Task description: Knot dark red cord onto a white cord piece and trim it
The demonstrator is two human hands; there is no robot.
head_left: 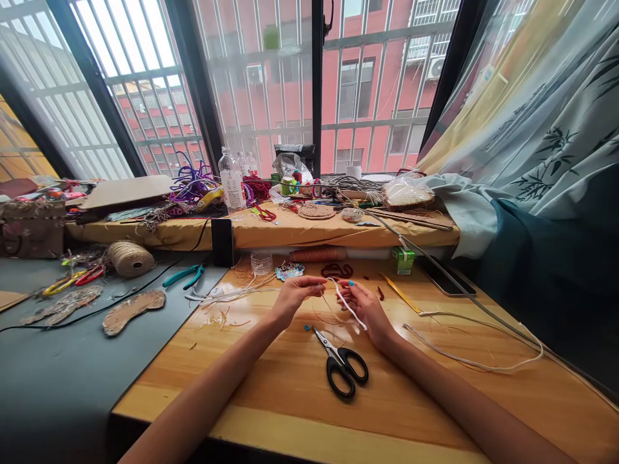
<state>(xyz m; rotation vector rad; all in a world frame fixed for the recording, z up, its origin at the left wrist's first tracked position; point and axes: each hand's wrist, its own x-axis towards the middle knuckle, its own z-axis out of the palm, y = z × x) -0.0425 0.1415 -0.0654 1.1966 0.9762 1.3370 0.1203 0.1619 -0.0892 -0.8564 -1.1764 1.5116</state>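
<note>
Both hands are raised above the wooden table, close together. My left hand (pixel 300 296) pinches a thin tan thread between thumb and fingers, near the top end of a white cord. The white cord (pixel 349 306) hangs down in front of my right hand (pixel 366 308), whose thumb and fingers are closed on it. A loop of the thread dangles below my hands. Just beneath them lie scissors (pixel 342 366) with black handles, their blades partly apart and pointing away from me. A small blue bit (pixel 307 328) rests beside the blade tips.
On the left grey surface are a twine spool (pixel 130 259), teal pliers (pixel 186 277) and a cardboard piece (pixel 134 312). A yellow tool (pixel 401 294), a phone (pixel 447 277) and a green carton (pixel 403 260) lie at right. A cloth-covered shelf (pixel 290 235) holds bottles and craft supplies.
</note>
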